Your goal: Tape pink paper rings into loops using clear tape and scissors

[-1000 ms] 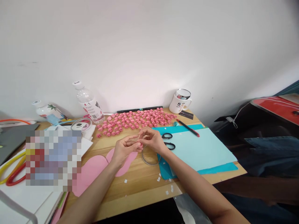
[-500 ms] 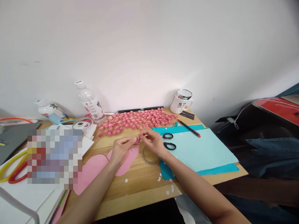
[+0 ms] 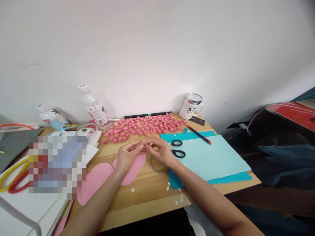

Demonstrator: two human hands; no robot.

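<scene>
Matt pink paper rosettes [image 3: 144, 126] are covering a smooth, pale wooden desk [image 3: 147, 193], where matt blue paper sheets [image 3: 209, 157] are lying beside black plastic-handled scissors [image 3: 177, 148]. A glossy white ceramic mug [image 3: 190, 108] and clear plastic bottle [image 3: 94, 108] are catching light.

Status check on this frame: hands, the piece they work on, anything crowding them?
Left hand and right hand meet fingertip to fingertip, pinching something tiny, too small to identify. Scissors and tape ring lie close beside right hand.

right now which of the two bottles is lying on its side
The bottle with the palm-tree label at far left lies down; the clear water bottle beside it stands, leaning.
</scene>
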